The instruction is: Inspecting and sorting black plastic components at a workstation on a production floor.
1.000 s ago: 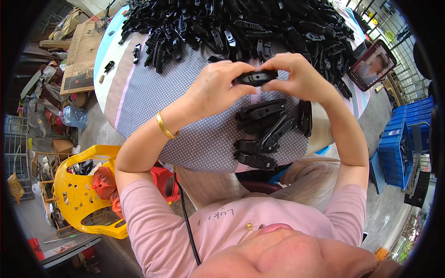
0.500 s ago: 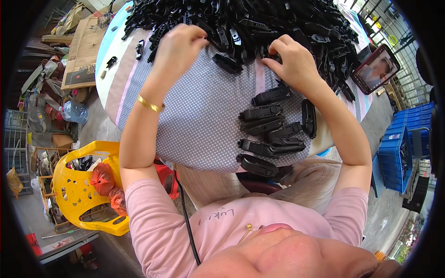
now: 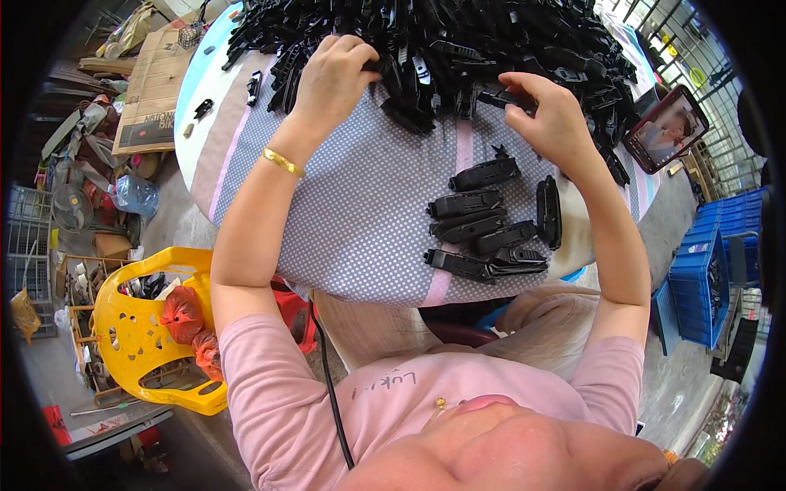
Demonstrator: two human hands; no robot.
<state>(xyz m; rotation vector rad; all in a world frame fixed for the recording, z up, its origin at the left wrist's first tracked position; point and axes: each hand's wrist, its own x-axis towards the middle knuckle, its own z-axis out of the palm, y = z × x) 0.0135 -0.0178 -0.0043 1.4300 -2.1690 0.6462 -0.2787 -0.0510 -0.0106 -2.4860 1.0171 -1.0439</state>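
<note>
The left hand was at the near edge of the heap of black parts, a little to the left of its middle, palm down, with its fingers bent and the thumb and forefinger tips close together; whether they had hold of anything could not be told, as the hand hid what was under it. The right hand was at the heap's near edge too, farther right, its thumb and forefinger slightly parted around a dark part that they gripped, the other fingers curled out of sight. Between the hands, a loose part lay on the dotted cloth, just beside the heap. Nearer the body, a group of similar parts lay on the cloth, most of them lengthwise from left to right, several touching; one at its right side lay crosswise to them. Two small pieces lay well apart from the group, at the left of the table. A phone stood tilted at the right edge, and a yellow chair with red bags was at the left.
</note>
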